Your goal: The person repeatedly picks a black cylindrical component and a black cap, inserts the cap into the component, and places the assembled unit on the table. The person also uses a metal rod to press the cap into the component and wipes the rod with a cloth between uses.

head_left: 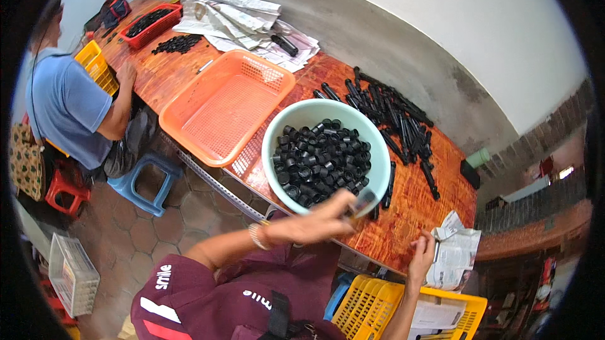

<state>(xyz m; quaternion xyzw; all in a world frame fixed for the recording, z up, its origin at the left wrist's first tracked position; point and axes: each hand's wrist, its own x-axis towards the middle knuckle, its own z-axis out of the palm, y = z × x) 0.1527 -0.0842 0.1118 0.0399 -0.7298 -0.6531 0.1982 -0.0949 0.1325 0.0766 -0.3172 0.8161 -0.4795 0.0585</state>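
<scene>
Black caps [321, 158] fill bowl [378, 179], left hand [321, 219] gripping blurred piece (indistinct), right hand [421, 257] grip unclear.

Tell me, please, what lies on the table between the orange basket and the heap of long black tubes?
In the head view, the pale green bowl full of short black caps sits between the orange basket and the long black tubes.

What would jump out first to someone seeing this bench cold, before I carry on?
Most striking is the pale green bowl at mid-bench, heaped with short black caps; the left hand reaches over its near rim with a blurred small part in its fingers. Left of it sits an orange mesh basket, and behind the bowl a pile of long black tubes lies on the wooden bench. The right hand rests at the bench's near edge beside crumpled newspaper.
</scene>
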